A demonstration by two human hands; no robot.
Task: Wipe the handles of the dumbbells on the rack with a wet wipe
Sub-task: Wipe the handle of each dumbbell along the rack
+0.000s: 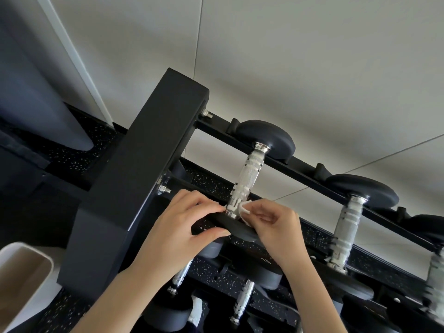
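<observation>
A black dumbbell rack [153, 150] holds several dumbbells with knurled silver handles. The leftmost top dumbbell's handle [247, 179] runs from its far black head down to its near head [240, 230]. My right hand [276, 227] pinches a small white wet wipe [243, 209] against the near end of that handle. My left hand [187, 219] grips the near head's edge, thumb and fingertips touching the handle's base beside the wipe. A second dumbbell handle [346, 227] lies to the right. More handles [245, 299] show on the lower tier.
A white bin [28, 272] stands at the lower left on the speckled black floor [79, 159]. A pale wall fills the background behind the rack. The rack's thick upright post stands just left of my hands.
</observation>
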